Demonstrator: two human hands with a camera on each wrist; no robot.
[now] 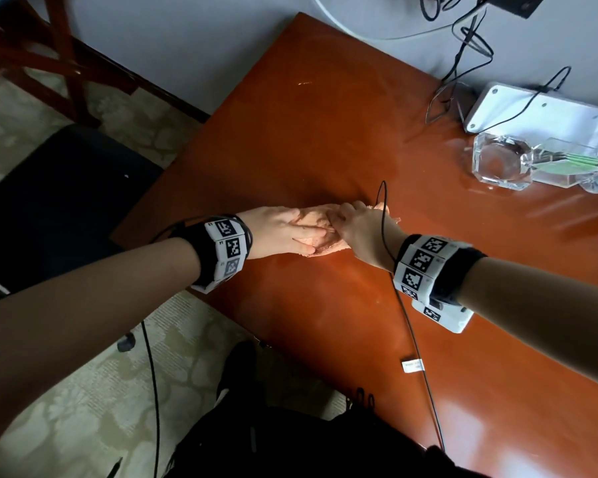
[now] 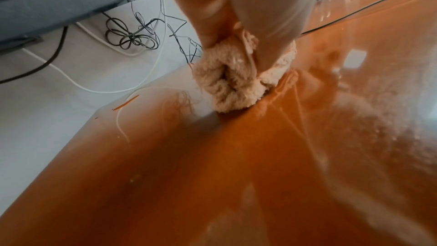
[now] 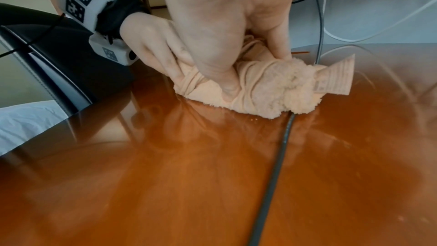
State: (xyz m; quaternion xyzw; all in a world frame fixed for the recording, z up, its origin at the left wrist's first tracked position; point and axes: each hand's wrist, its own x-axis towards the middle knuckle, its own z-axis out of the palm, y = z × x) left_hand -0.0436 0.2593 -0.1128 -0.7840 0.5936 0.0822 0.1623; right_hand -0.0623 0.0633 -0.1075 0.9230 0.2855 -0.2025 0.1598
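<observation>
A peach fleece-lined cloth bundle [image 1: 316,232] lies on the glossy orange-brown table [image 1: 325,132], near its left edge. My left hand [image 1: 277,232] grips its left end, with fingers curled over the smooth outer fabric. My right hand [image 1: 359,225] grips the right part, the thumb [image 3: 279,44] pressing into the folds. In the right wrist view the bundle [image 3: 272,85] shows a fluffy lining and a ribbed end with a printed label [image 3: 335,79]. The left wrist view shows the fluffy roll [image 2: 231,81] pinched between fingers [image 2: 208,6] and touching the tabletop.
A glass ashtray [image 1: 501,163], a clear holder with green items [image 1: 573,160] and a white box [image 1: 546,112] stand at the back right. Cables [image 1: 463,46] hang by the wall. A black cable [image 1: 418,357] crosses the table beside a small white tag [image 1: 412,365]. A black chair [image 1: 59,201] stands left.
</observation>
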